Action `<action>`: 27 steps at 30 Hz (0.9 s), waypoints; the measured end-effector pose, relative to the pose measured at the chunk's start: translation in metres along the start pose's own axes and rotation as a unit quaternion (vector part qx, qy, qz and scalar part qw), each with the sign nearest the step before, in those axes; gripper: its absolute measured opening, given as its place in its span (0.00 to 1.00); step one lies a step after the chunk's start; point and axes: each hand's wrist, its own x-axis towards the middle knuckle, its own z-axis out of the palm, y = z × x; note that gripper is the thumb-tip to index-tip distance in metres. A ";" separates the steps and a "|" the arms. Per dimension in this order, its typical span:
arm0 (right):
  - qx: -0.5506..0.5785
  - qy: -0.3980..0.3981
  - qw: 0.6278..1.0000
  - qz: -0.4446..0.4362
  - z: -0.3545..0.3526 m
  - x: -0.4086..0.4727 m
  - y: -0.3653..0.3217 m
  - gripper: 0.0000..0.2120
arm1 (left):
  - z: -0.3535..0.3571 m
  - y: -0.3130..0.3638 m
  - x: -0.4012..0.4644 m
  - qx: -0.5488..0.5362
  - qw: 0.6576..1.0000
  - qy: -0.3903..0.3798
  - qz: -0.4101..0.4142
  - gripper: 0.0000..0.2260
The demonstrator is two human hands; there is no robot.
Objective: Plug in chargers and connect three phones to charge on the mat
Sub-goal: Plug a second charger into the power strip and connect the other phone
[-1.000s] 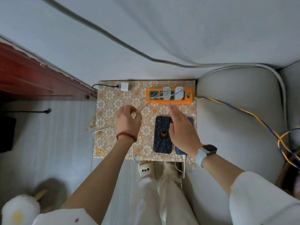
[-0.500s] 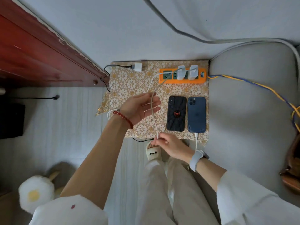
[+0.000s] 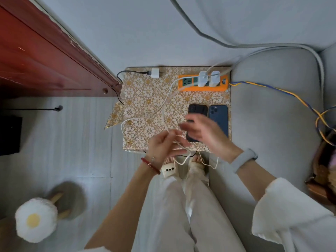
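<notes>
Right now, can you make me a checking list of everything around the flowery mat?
Surface: gold flower-patterned mat, its left corner folded over the edge.
Job's things: black phone and blue phone side by side; orange power strip holding two white chargers; a third white charger lies loose on the mat.
Clutter: nothing seen.
Grippers: left hand pinches a white cable; right hand blurred, fingers spread above the black phone.
Cables: white loops dangle below the hands; black cord trails off the mat.
Surroundings: grey sofa, red wooden cabinet.
</notes>
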 end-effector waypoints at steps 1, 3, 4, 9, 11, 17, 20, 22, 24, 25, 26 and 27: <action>-0.112 -0.039 0.992 0.038 0.005 -0.003 0.011 0.17 | -0.011 0.006 0.002 -0.038 0.999 0.016 0.015 0.10; -0.292 -0.115 0.945 0.091 0.013 -0.015 0.035 0.12 | -0.033 0.017 0.006 -0.109 0.991 0.060 0.044 0.10; -0.312 -0.140 0.935 0.091 0.014 -0.023 0.047 0.13 | -0.043 0.023 0.008 -0.137 0.984 0.095 0.053 0.10; -0.368 -0.100 0.920 0.088 -0.008 -0.048 0.081 0.12 | -0.079 0.032 0.016 -0.066 0.964 0.258 0.014 0.10; -0.399 -0.051 0.914 0.056 -0.016 -0.047 0.077 0.13 | -0.085 0.026 0.020 0.038 0.958 0.277 -0.060 0.12; -0.409 -0.066 0.909 -0.052 -0.004 -0.039 0.053 0.13 | -0.044 -0.014 0.002 0.505 0.838 0.193 0.081 0.28; -0.363 -0.007 0.929 -0.075 0.000 -0.034 0.047 0.11 | -0.020 -0.026 -0.009 0.490 0.859 0.019 0.149 0.14; -0.390 0.028 0.918 -0.070 -0.005 -0.032 0.048 0.09 | -0.018 -0.030 -0.012 0.485 0.863 -0.008 0.143 0.11; -0.501 0.059 0.862 -0.045 -0.015 -0.032 0.055 0.09 | -0.027 -0.031 -0.013 0.495 0.854 0.071 0.145 0.09; -0.546 0.084 0.833 -0.030 -0.022 -0.032 0.059 0.10 | -0.034 -0.032 -0.013 0.496 0.847 0.118 0.149 0.08; -0.566 0.117 0.816 -0.020 -0.029 -0.033 0.061 0.10 | -0.044 -0.033 -0.014 0.502 0.837 0.148 0.157 0.08; -0.567 0.159 0.808 -0.015 -0.034 -0.035 0.063 0.10 | -0.052 -0.035 -0.015 0.520 0.825 0.152 0.163 0.08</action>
